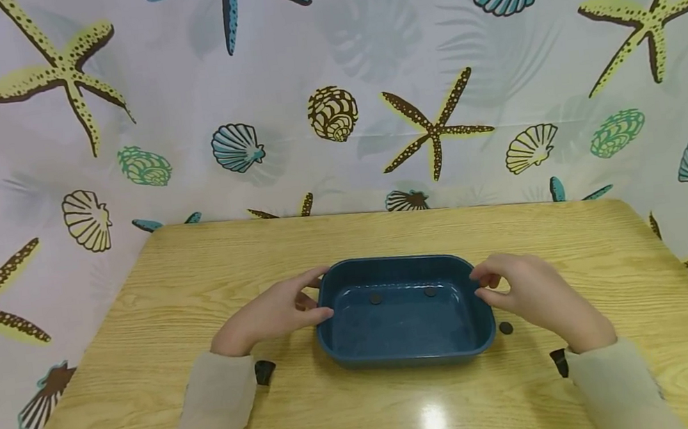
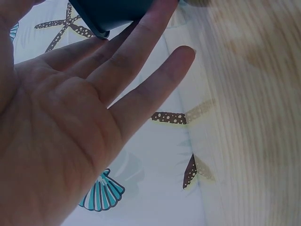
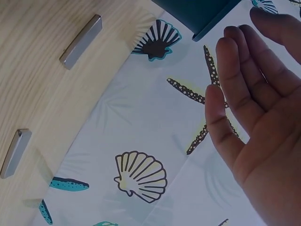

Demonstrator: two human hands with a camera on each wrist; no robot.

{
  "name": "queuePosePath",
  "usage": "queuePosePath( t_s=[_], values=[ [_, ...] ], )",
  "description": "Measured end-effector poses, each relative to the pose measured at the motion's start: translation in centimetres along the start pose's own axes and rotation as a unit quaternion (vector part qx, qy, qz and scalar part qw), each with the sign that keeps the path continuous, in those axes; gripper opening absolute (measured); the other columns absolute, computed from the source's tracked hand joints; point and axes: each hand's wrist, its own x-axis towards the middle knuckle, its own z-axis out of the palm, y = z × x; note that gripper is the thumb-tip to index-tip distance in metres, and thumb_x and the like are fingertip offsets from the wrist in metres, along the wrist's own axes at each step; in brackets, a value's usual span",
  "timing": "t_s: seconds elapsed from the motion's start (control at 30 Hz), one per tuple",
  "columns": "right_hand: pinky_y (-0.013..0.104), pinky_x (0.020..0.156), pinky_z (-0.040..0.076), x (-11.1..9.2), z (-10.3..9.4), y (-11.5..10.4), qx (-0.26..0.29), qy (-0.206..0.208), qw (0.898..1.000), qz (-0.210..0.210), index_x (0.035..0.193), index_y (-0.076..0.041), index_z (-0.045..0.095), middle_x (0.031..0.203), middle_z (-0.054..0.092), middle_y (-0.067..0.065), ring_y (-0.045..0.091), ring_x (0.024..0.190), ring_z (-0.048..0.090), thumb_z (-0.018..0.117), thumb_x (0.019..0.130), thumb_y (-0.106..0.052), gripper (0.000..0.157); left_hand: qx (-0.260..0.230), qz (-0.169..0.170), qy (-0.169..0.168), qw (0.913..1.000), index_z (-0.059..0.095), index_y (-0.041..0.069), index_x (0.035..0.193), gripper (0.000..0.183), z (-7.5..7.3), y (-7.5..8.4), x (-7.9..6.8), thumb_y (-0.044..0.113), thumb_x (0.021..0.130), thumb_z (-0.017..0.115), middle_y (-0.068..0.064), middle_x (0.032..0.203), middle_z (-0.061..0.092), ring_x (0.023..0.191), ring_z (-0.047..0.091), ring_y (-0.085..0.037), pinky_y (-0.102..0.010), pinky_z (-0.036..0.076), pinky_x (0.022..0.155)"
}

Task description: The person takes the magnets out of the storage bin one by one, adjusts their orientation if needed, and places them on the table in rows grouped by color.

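A dark blue rectangular basin (image 1: 406, 360) with rounded corners sits on the wooden table between my two hands. At its left end is my left hand (image 1: 269, 314), thumb tip over the rim and forefinger along the far left corner. In the left wrist view its fingers (image 2: 136, 44) are fairly straight beside the basin's wall (image 2: 110, 14). My right hand (image 1: 531, 289) is by the right end, thumb and fingertips close to the rim. The right wrist view shows its loosely bent fingers (image 3: 230, 66) apart from the basin (image 3: 202, 19).
Two small dark round spots (image 1: 376, 298) show inside the basin. A dark disc (image 1: 506, 328) lies on the table (image 1: 315, 420) near the right hand. Metal bars (image 3: 81, 42) appear on wood in the right wrist view. A seashell-patterned cloth (image 1: 280, 88) hangs behind the table.
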Motion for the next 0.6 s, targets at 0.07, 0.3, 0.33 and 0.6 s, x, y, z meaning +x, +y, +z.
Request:
queuePosePath(
  t_s=[0.07,0.3,0.33,0.6],
  values=[
    [0.039,0.078,0.058,0.3,0.2,-0.2,0.002,-0.001,1.000,-0.003,0.109,-0.011,0.077,0.094,0.074,-0.004,0.016,0.087,0.069,0.077,0.093,-0.016,0.017,0.000,-0.001,0.000,1.0000,0.026,0.017,0.165,0.079,0.0,0.0,0.0,0.034,0.101,0.068,-0.021,0.157,0.046,0.118,0.069,-0.025,-0.045,0.058,0.099],
    [0.036,0.077,0.058,1.4,1.5,-0.8,0.000,-0.001,1.000,-0.018,0.109,-0.009,0.076,0.091,0.072,-0.004,0.012,0.084,0.068,0.079,0.092,-0.016,0.019,0.000,0.002,-0.001,1.0000,0.026,0.016,0.165,0.079,0.0,-0.1,0.0,0.034,0.101,0.069,-0.021,0.156,0.047,0.118,0.069,-0.025,-0.045,0.058,0.099],
    [0.036,0.077,0.058,1.6,1.7,-0.8,-0.002,0.000,1.000,-0.020,0.109,-0.010,0.076,0.092,0.073,-0.003,0.013,0.085,0.068,0.079,0.092,-0.017,0.019,0.000,0.002,-0.002,1.0000,0.026,0.016,0.165,0.079,0.0,-0.1,0.0,0.034,0.101,0.069,-0.021,0.156,0.047,0.118,0.069,-0.025,-0.045,0.058,0.099],
    [0.055,0.102,0.048,2.8,3.1,-1.1,-0.020,-0.005,1.000,-0.022,0.110,-0.012,0.076,0.104,0.075,0.002,0.021,0.097,0.070,0.079,0.092,-0.020,0.020,0.003,-0.002,-0.001,1.0000,0.026,0.018,0.165,0.078,0.0,0.0,0.0,0.035,0.101,0.068,-0.020,0.157,0.046,0.119,0.069,-0.025,-0.045,0.058,0.099]
  ],
)
